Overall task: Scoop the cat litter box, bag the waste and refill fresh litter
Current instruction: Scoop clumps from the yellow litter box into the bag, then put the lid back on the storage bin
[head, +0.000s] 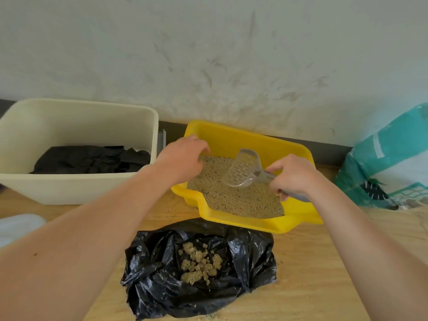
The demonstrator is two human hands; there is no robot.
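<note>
A yellow litter box (234,137) filled with tan litter (240,198) stands by the wall. My left hand (185,156) grips the box's left rim, fingers curled over it. My right hand (294,174) is shut on the handle of a clear slotted scoop (243,167), whose bowl hangs just above the litter and looks empty. In front of the box an open black plastic bag (162,274) lies on the wooden surface, with several litter clumps (199,262) in it.
A cream plastic tub (76,188) with black bags inside stands at the left. A teal and white litter sack (389,163) leans at the right. A white object (18,225) pokes in at the left edge. Litter crumbs lie around the bag.
</note>
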